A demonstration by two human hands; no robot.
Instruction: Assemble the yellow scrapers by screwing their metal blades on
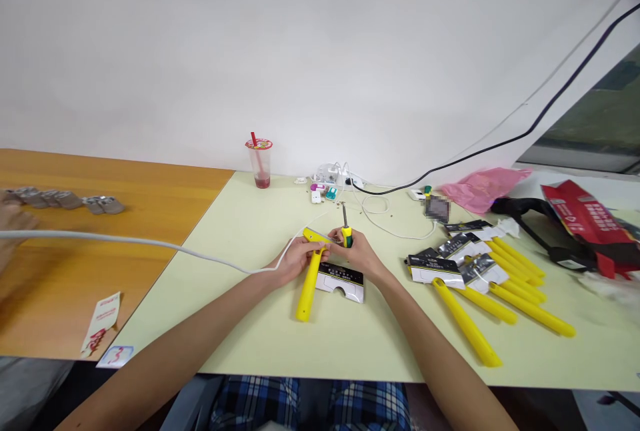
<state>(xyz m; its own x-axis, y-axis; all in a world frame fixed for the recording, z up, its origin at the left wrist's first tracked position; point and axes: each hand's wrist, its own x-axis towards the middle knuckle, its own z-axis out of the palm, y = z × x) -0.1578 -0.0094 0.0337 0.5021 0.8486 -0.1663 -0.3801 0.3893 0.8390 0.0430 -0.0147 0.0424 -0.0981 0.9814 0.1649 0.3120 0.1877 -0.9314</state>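
My left hand [296,259] is closed around a yellow scraper [310,284] where its T-shaped head meets the handle. A thin metal edge runs along the far side of the head, and the handle points toward me. Tucked in my right hand [361,254] is a yellow and green screwdriver [347,234], its shaft pointing up and away from me. The right thumb and fingertips also reach the right end of the scraper head. A black and white cardboard sleeve [343,282] lies on the table just below my hands.
Several yellow scrapers [470,327] in black and white sleeves lie piled at the right. Behind stand a drink cup [261,164] and a power strip [327,175] with cables. A white cable [150,241] crosses over my left wrist. Another person's hand [17,221] is at the far left.
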